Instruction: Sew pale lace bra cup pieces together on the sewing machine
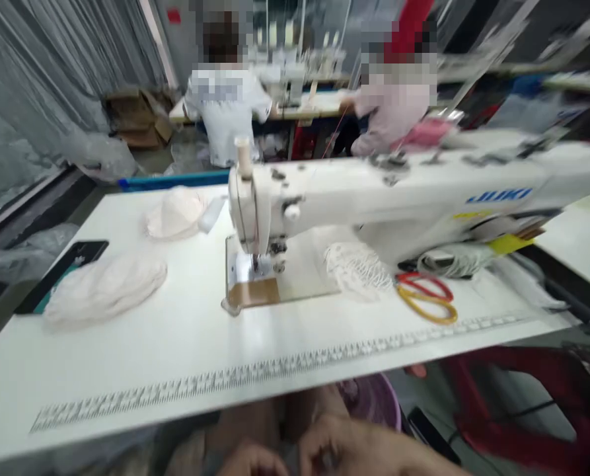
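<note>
My right hand point(341, 444) is low at the bottom edge, below the table front and over my lap. Its fingers curve downward, but blur and the frame edge hide whether they hold anything. Beside it, my left hand point(253, 459) shows only in part, cut off by the bottom edge. Above both hands stands a white sewing machine point(334, 195) on a white table point(185, 344). White lace fabric point(357, 268) lies under the machine arm. Scissors point(426, 297) with red and yellow handles rest to its right. Neither hand touches these things.
Two pale fabric bundles point(106, 285) point(176, 213) lie at the left, one against a dark phone-like object point(84, 252). A ruler strip point(275, 367) runs along the front edge. A purple bin point(391, 403) stands below. Two people point(228, 109) point(391, 109) sit beyond.
</note>
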{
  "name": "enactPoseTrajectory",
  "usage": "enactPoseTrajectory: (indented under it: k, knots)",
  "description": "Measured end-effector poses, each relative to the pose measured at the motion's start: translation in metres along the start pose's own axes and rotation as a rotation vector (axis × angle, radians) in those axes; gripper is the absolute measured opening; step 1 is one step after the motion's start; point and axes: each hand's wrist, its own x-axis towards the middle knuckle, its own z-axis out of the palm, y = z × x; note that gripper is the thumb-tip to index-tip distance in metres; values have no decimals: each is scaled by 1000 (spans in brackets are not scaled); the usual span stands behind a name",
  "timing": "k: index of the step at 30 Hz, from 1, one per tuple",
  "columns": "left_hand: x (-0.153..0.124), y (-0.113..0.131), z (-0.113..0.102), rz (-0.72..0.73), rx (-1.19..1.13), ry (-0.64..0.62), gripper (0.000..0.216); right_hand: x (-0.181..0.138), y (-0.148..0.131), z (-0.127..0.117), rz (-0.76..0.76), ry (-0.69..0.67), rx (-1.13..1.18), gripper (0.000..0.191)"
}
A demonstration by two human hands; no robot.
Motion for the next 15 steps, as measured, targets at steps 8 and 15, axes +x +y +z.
enactPoseTrajectory:
  k: [8, 15]
  knots:
    - [-29, 0, 2, -65, -267, 38, 31, -4, -4, 7, 57, -81, 107, 26]
    - [-27, -6, 4, -114, -342, -35, 30, -2, -7, 7, 10, -95, -32, 25]
